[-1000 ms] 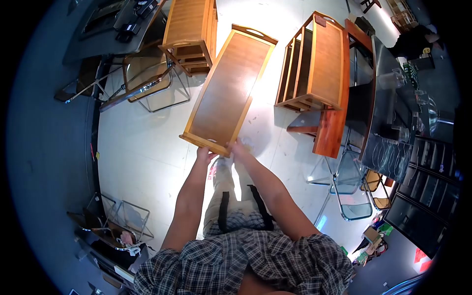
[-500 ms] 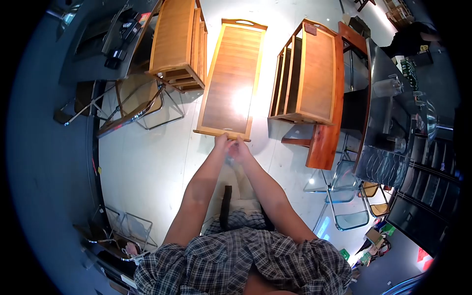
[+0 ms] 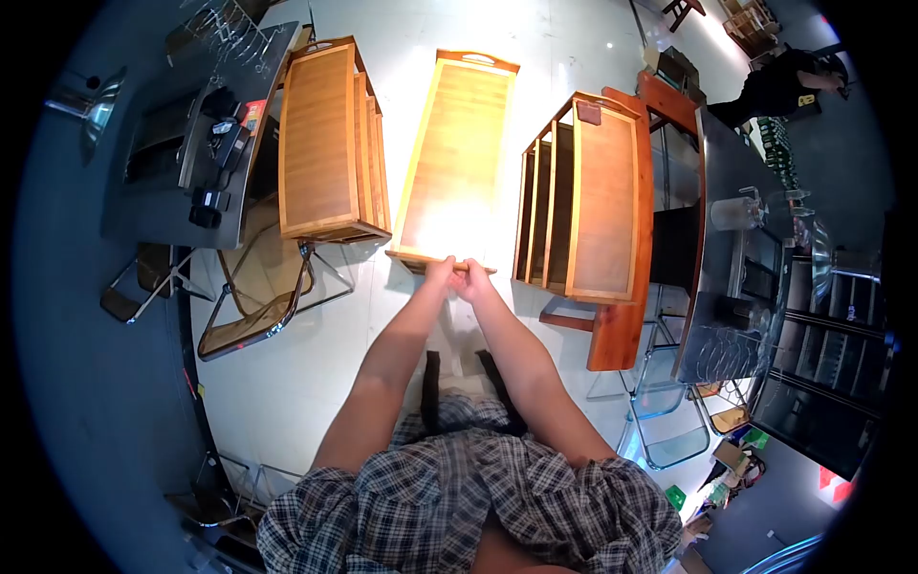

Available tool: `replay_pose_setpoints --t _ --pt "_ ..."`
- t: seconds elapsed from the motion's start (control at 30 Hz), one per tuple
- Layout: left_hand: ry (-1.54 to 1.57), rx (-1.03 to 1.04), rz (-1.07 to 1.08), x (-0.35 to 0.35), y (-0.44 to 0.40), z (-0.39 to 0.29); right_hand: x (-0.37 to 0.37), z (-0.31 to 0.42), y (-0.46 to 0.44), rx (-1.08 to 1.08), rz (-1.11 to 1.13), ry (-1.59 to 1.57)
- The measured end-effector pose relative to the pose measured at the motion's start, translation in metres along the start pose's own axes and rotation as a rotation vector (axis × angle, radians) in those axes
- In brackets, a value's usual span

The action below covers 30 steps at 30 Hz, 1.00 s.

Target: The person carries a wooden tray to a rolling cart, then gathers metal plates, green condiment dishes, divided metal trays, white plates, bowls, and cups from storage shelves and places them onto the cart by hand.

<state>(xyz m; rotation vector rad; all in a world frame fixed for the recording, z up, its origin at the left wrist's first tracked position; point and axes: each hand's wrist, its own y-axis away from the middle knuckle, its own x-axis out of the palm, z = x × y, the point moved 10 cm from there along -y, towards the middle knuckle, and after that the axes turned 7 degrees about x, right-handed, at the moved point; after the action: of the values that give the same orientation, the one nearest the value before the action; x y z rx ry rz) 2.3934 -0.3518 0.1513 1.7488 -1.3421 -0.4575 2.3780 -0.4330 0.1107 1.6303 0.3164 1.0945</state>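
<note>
The cart's near end is grasped by both hands, the left hand and right hand being set close together on its rim with the thumbs on top. The cart is flanked by a left cart and a right cart, on which a small brown object is laid. A jug is borne by the dark table, beyond a red bench.
</note>
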Motion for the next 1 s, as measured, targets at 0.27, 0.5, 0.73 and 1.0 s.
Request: replay_pose_setpoints --t 0.27,0.5,0.73,1.0 --pt "-0.204 0.306 0.102 -0.056 -0.16 -0.102 0.056 0.14 -0.021 -0.169 -0.216 0.044" --pt "-1.769 0.973 0.039 0.127 -0.08 -0.28 0.08 0.27 -0.084 -0.196 -0.238 0.11" --pt "-1.872 1.302 0.041 0.183 -0.152 -0.334 0.206 0.346 0.028 -0.171 -0.41 0.932" --pt "-1.858 1.239 0.085 0.236 -0.217 -0.459 0.355 0.46 0.04 -1.532 -0.807 2.141"
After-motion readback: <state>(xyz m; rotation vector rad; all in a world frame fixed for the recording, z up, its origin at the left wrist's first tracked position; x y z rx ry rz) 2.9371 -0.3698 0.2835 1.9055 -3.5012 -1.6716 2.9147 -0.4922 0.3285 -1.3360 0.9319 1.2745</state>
